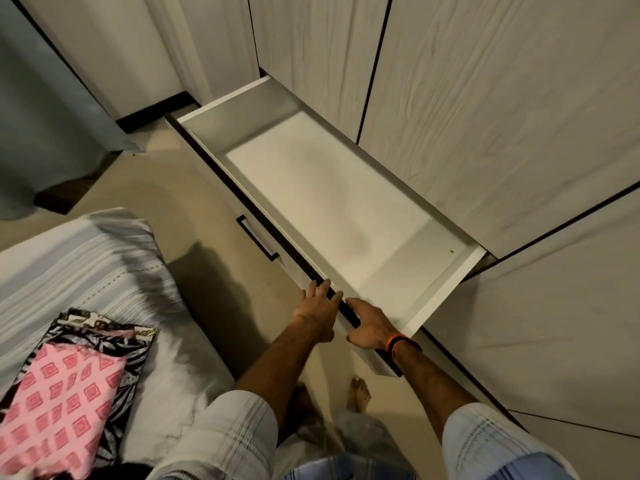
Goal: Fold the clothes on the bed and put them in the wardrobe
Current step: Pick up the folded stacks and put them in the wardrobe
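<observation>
Head view, nearest first: I see my two striped sleeves at the bottom edge and bare feet on the tan floor between them. To my left lies the bed with its grey striped cover, and on it sits a stack of folded clothes, a pink patterned piece on top of black-and-white printed ones, well apart from the drawer.

Both arms reach forward to the pulled-out wardrobe drawer. My left hand rests on the drawer's dark front edge with its fingers straight and spread, a flat grip that clasps nothing. My right hand, an orange band at its wrist, sits just beside it on the same edge; its fingers curl over the rim, though I cannot tell how tightly they close.

A black handle shows on the drawer's front. Beyond stand the pale woodgrain wardrobe doors, and a grey-blue curtain hangs far left.
</observation>
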The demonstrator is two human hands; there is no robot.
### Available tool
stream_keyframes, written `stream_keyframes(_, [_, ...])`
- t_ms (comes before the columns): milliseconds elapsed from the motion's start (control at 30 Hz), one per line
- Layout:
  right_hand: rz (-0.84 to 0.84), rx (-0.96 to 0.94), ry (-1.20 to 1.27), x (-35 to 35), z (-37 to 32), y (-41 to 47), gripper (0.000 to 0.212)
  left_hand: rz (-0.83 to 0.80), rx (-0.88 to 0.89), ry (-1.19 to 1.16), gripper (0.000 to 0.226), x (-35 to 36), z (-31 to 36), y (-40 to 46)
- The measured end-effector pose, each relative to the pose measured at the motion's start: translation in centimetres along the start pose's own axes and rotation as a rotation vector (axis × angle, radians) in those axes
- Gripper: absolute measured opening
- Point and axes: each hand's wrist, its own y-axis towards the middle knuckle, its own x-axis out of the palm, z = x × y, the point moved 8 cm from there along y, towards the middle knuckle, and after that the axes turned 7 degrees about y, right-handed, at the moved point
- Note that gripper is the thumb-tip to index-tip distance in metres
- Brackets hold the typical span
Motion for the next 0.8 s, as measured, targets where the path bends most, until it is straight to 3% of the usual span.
stream_keyframes(133, [-0.076,-0.059,-0.017,1.7,0.1,-1.3,0.071,-0.004,-0.071,-0.013,0.084,1.2,-0.2,-1.9])
stream_keyframes(600, [-0.386,-0.174,-0.034,9.1,0.4,-4.6,0.076,0.0,-0.301,-0.222,0.072,7.2,-1.1,-8.7])
stream_keyframes(800, [-0.391,-0.218,-0.048,9.5,0.0,-5.0,0.076,0.058,-0.327,-0.252,0.081,8.1,-0.6,-10.5])
